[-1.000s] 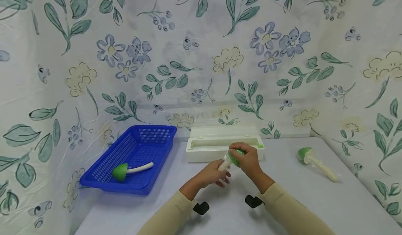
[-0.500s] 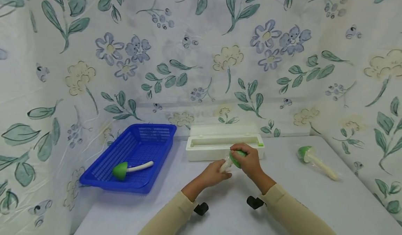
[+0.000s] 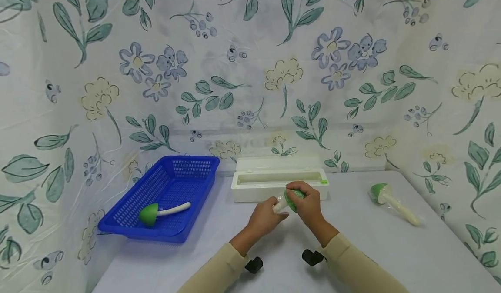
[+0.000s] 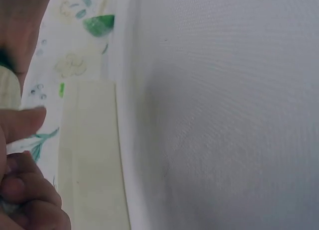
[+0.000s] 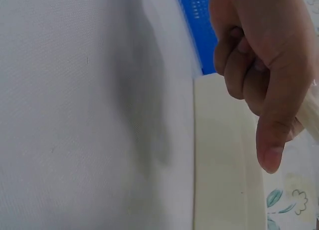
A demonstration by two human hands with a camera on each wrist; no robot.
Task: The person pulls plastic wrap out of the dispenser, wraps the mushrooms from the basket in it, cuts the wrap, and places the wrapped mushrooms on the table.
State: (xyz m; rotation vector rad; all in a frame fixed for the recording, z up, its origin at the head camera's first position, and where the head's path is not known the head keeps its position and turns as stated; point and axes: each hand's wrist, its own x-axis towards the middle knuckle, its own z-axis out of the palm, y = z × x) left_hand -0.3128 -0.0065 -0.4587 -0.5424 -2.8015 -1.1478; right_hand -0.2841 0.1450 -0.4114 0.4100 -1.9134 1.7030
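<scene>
Both hands hold one mushroom-shaped piece (image 3: 280, 205) with a green cap and white stem in clear plastic wrap, above the table before a long white box (image 3: 250, 194). My left hand (image 3: 263, 218) grips the stem; in the right wrist view the left hand (image 5: 271, 56) has its fingers curled and thumb extended. My right hand (image 3: 310, 204) holds the green cap between thumb and fingers. The left wrist view catches left-hand fingers (image 4: 32, 195) at its lower left edge. A wrapped green-capped mushroom (image 3: 395, 204) lies on the right, and an unwrapped one (image 3: 149, 214) lies in the blue basket (image 3: 188, 228).
The white box stands against the back, its lid (image 3: 278, 162) raised, with a long recess inside and a bright green tab (image 3: 324, 181) at its right end. A white cloth (image 3: 360, 249) covers the table. Floral sheeting (image 3: 250, 88) hangs behind and at both sides.
My left hand's fingers, spread beneath the stem a second ago, have drawn in around it. That hand has moved slightly right and up. My right hand stays at the cap.
</scene>
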